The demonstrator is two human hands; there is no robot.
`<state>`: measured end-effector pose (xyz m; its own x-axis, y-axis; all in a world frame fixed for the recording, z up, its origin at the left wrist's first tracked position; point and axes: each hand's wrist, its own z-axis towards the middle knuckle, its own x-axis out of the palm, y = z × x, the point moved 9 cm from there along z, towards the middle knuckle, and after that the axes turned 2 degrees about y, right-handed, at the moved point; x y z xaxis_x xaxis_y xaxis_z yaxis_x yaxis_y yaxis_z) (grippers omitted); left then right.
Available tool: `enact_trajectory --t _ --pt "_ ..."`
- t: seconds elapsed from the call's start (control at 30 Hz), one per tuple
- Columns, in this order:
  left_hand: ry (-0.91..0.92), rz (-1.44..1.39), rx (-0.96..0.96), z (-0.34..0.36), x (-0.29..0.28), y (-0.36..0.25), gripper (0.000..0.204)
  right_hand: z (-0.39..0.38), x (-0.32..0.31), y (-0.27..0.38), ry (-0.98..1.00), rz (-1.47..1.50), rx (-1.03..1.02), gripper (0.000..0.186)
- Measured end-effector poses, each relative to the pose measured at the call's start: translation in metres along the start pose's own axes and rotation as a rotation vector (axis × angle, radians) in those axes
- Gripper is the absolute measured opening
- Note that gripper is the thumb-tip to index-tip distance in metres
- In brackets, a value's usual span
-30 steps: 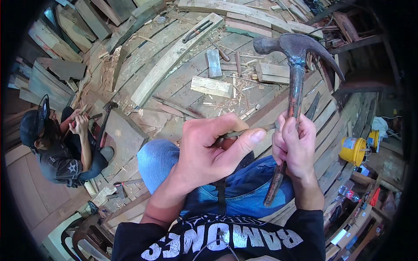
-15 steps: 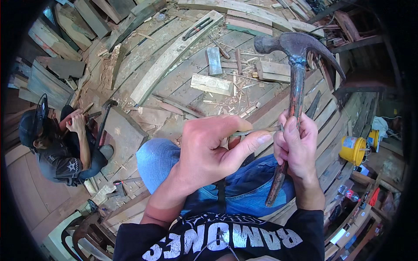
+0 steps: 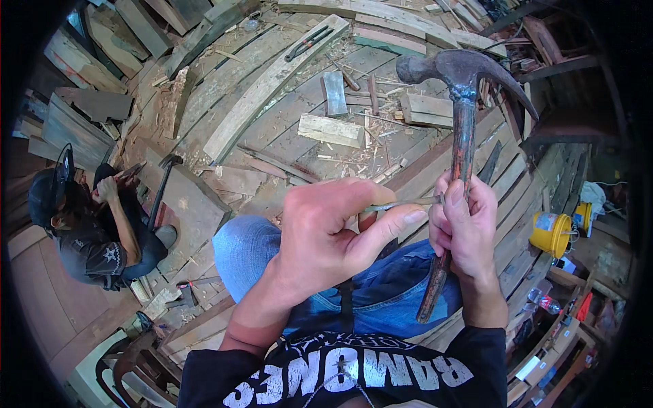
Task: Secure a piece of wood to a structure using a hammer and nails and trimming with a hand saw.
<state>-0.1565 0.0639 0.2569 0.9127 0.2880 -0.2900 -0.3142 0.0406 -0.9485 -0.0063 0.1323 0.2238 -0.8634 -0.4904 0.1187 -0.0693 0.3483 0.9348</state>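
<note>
Grips claw hammer (image 3: 462,136) by mid-handle with closed right hand (image 3: 466,228), with head toward twelve o'clock, probably for steadiness; pinches thin rod (image 3: 409,202) in closed left hand (image 3: 326,238), with tip toward three o'clock, seemingly for control.

Wood offcuts (image 3: 331,130), leaning boards (image 3: 78,136) and a claw hammer (image 3: 463,129) show a woodworking workshop

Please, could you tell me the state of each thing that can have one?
Dark metal claw hammer, reddish-brown handle: gripped in the right hand.
Thin grey-brown rod: pinched in the left hand.
Black-and-orange two-handled tool: lying on the long pale wooden board; jaws unclear.
Larger yellow round plastic bucket: lid on or off, cannot tell.
</note>
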Motion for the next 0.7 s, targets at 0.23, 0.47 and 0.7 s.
enact_trajectory --t 0.23,0.47,0.7 --pt "-0.011 0.006 0.014 -0.0003 -0.0022 -0.0012 0.011 0.0004 0.0008 -0.0012 0.0 -0.007 0.016 0.036" --pt "-0.014 -0.02 -0.003 0.0008 -0.0008 0.0001 0.011 0.0016 0.0 -0.001 0.001 -0.008 0.019 0.034" --pt "-0.035 -0.023 0.013 0.0002 -0.0011 0.0023 0.013 0.0034 0.0031 -0.0042 0.012 -0.077 0.02 0.033"
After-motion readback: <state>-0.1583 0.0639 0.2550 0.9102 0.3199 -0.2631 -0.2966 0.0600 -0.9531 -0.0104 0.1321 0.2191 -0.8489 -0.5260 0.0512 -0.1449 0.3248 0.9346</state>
